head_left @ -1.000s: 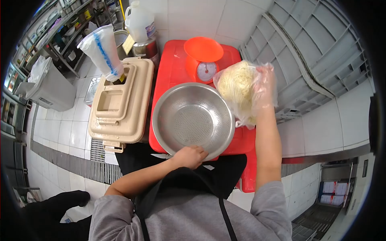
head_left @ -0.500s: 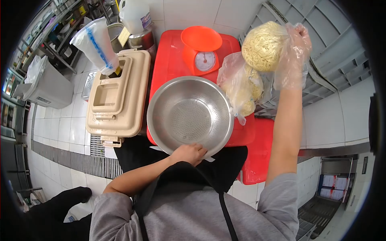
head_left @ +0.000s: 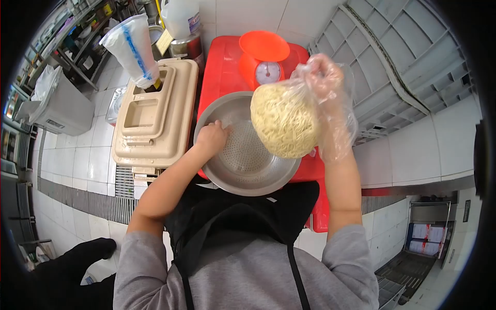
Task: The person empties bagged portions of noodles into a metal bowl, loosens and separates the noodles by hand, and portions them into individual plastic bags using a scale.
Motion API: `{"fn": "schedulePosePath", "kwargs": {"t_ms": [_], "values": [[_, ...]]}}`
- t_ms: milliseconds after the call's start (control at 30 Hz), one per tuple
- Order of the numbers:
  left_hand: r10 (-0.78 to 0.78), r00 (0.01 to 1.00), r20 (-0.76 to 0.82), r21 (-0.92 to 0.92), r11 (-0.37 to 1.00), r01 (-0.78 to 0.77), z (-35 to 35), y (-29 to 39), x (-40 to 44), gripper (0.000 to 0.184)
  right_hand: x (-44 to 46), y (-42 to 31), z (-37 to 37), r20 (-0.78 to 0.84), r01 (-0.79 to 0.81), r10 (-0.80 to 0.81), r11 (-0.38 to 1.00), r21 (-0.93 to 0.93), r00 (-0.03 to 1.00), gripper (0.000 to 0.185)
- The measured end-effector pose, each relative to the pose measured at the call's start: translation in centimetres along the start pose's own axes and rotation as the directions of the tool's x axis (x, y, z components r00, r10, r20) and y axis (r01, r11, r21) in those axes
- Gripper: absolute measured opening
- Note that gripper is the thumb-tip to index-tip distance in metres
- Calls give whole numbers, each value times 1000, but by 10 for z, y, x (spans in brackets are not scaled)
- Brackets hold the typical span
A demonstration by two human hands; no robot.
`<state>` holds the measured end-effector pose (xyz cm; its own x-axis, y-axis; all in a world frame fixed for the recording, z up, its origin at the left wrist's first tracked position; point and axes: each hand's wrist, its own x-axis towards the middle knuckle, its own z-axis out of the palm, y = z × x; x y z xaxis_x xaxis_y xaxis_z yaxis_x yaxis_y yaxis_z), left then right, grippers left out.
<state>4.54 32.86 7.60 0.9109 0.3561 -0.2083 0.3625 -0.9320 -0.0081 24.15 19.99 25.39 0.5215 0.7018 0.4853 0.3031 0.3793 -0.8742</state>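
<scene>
My right hand (head_left: 324,77), in a clear plastic glove, grips the gathered neck of a clear bag of yellow noodles (head_left: 287,120). The bag hangs over the right side of a perforated steel bowl (head_left: 243,181), hiding part of its rim. Over the bowl's left side is my bare left hand (head_left: 213,138), its fingers pointing inward; whether they hold anything is hard to see. The bowl rests on a red lid (head_left: 219,67). Behind it stands an orange scale (head_left: 267,72) with a round dial and a tray on top.
A beige lidded box (head_left: 178,111) is on the left, with a plastic-wrapped bundle (head_left: 133,50) standing in its lid recess. Behind are a white jug (head_left: 180,20) and a metal pot (head_left: 187,47). Grey crates (head_left: 382,67) line the right. A person's dark-clad leg (head_left: 85,256) shows at lower left.
My right hand lifted a noodle bag from beside the scale, then brought it left over the bowl. My left hand moved from the bowl's near rim to its left side.
</scene>
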Motion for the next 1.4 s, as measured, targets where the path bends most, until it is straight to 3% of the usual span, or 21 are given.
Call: {"fn": "schedulePosePath", "kwargs": {"t_ms": [67, 133, 233, 333, 367, 433, 467, 533, 633, 733, 833, 933, 967, 1033, 1167, 1267, 1333, 1400], "values": [[-5, 997, 77, 42, 999, 2, 12, -1, 10, 42, -7, 11, -2, 141, 4, 1, 999, -37, 990, 17], [-4, 985, 173, 19, 1000, 1, 21, 5, 12, 44, -16, 29, -3, 158, -31, 31, 1000, -3, 987, 17], [-20, 992, 122, -56, 998, 27, 30, 5, 8, 41, -31, 59, -4, 220, -134, 118, 989, 62, 968, 16], [-34, 967, 254, -73, 996, 54, -12, 0, -1, 36, -43, 66, 13, 306, -123, 121, 992, -11, 944, 12], [-5, 1000, 31, -234, 972, 12, -31, -4, -11, 34, -49, 66, 20, 384, -142, 156, 988, -65, 910, 11], [-38, 911, -411, -478, 860, -180, -63, -9, -28, 30, -60, 66, 33, 513, -162, 230, 971, -175, 827, 7], [61, 860, -506, -471, 816, -335, -61, -7, -28, 29, -66, 68, 38, 554, 13, 159, 956, -294, 817, 6], [230, 690, -686, -397, 676, -620, -48, 1, -25, 28, -77, 73, 45, 651, 370, 40, 796, -479, 758, 6], [123, 881, -457, -701, 561, -441, -18, 7, -15, 25, -110, 74, 54, 189, -23, 146, 844, -536, 971, 9], [176, 844, -507, -647, 569, -507, -11, 23, -10, 19, -132, 110, 57, -95, -292, 277, 866, -406, 956, 10], [145, 838, -525, -603, 632, -487, 3, 35, -11, 17, -135, 122, 59, -57, -178, 184, 753, -634, 981, 12], [-59, 810, -584, -684, 573, -451, 12, 37, -11, 21, -121, 130, 55, -46, -153, 165, 730, -666, 985, 12], [-67, 843, -533, -721, 557, -412, 9, 33, -13, 21, -115, 135, 52, -41, -141, 155, 715, -684, 987, 13], [-84, 898, -431, -783, 529, -327, -4, 18, -21, 21, -96, 136, 50, -77, -181, 178, 695, -696, 981, 14], [-113, 806, -582, -625, 696, -354, -12, -24, -39, 25, -64, 125, 34, -300, -415, 289, 571, -708, 909, 12], [-93, 827, -554, -568, 769, -294, -17, -30, -36, 26, -56, 156, 22, -239, -243, 143, 852, -464, 960, 16], [-89, 812, -577, -480, 841, -250, -4, -33, -28, 27, -43, 161, 25, -200, -225, 141, 836, -501, 970, 18], [-128, 809, -574, -462, 866, -191, 6, -34, -17, 29, -32, 157, 28, -166, -258, 207, 595, -761, 964, 20]]}}
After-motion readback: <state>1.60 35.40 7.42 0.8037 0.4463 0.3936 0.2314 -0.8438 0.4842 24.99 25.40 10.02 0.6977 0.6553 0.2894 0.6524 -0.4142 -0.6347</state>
